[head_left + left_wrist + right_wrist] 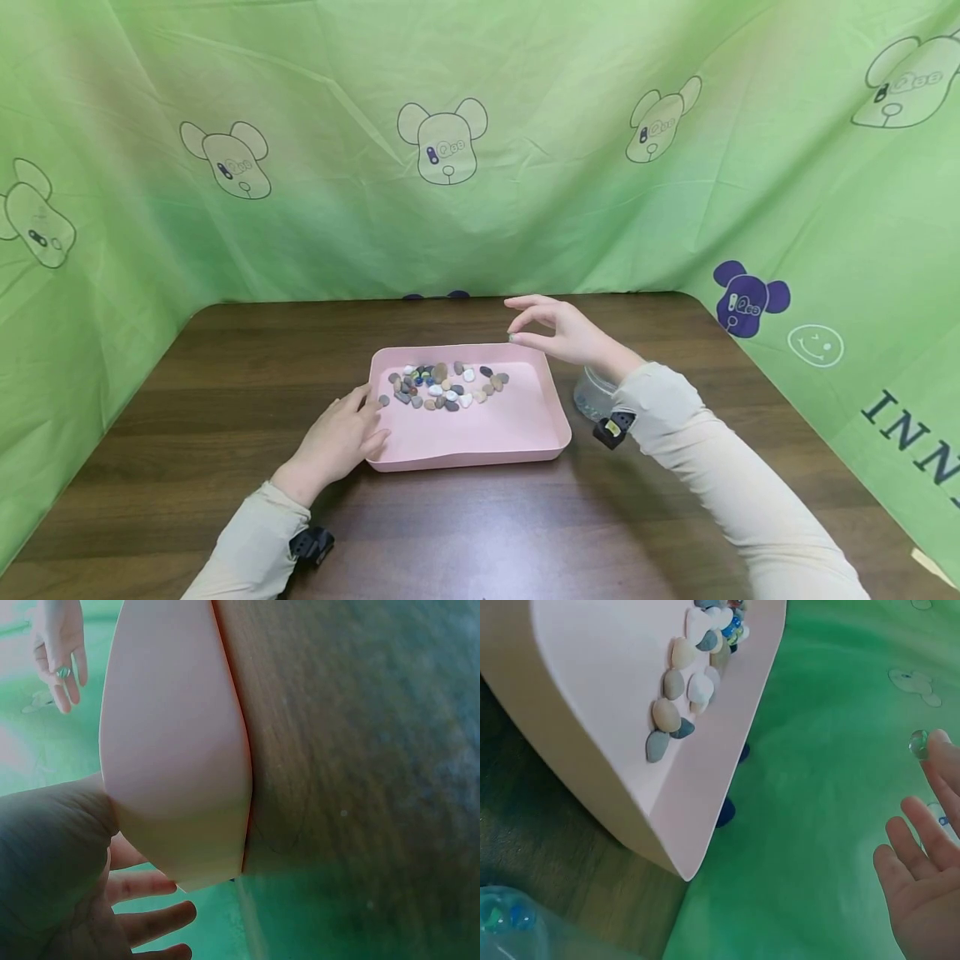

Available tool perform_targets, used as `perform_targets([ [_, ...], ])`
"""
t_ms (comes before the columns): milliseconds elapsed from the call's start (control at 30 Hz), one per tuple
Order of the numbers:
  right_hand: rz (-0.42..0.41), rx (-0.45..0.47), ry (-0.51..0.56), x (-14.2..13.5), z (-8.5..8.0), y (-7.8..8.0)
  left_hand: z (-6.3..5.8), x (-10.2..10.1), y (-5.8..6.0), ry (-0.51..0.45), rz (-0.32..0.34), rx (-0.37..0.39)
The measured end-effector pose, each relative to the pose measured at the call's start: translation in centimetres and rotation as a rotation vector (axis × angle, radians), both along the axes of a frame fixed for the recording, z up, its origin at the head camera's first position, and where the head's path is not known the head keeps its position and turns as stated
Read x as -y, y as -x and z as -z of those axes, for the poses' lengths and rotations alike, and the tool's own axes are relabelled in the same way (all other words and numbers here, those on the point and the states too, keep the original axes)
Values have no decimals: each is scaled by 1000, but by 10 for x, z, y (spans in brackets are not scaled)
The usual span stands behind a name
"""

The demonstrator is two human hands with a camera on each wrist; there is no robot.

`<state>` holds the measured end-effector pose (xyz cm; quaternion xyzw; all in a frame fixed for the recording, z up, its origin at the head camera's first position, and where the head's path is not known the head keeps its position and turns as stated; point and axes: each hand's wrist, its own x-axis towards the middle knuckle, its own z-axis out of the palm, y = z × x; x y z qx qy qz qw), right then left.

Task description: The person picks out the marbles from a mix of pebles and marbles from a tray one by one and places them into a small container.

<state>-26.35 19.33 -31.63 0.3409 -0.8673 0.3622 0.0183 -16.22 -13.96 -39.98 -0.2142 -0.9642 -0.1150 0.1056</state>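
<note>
My right hand (566, 333) is raised above the back right corner of the pink tray (487, 433). Between thumb and finger it pinches a small clear glass marble (919, 744) with green inside; the other fingers are loosely bent. At the tray's front left corner, my left hand (337, 442) holds the rim, thumb over the inside and fingers along the outer wall (176, 750). Pebbles (452, 396) in grey, tan and white lie in the tray's back half, with a few coloured marbles (733, 628) among them at the left.
Right of the tray, partly hidden under my right forearm, stands a clear jar (592, 398) with marbles (521, 916) in it. Everything rests on a dark wooden table (480, 525). A green printed cloth (540, 217) hangs behind and along both sides.
</note>
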Motion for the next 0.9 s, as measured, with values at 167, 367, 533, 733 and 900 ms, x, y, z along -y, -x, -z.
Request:
perform_targets([
  [167,41,59,45,-7,0,-4,2,0,1,-4,4,-10],
  [367,56,87,74,-17,1,-9,2,0,2,-7,2,-2],
  [533,76,86,81,-26,2,-13,2,0,2,-4,3,-3],
  [733,98,63,73,-36,3,-17,2,0,2,6,-2,6],
  [900,112,33,72,-45,6,-20,2,0,2,9,-5,12],
])
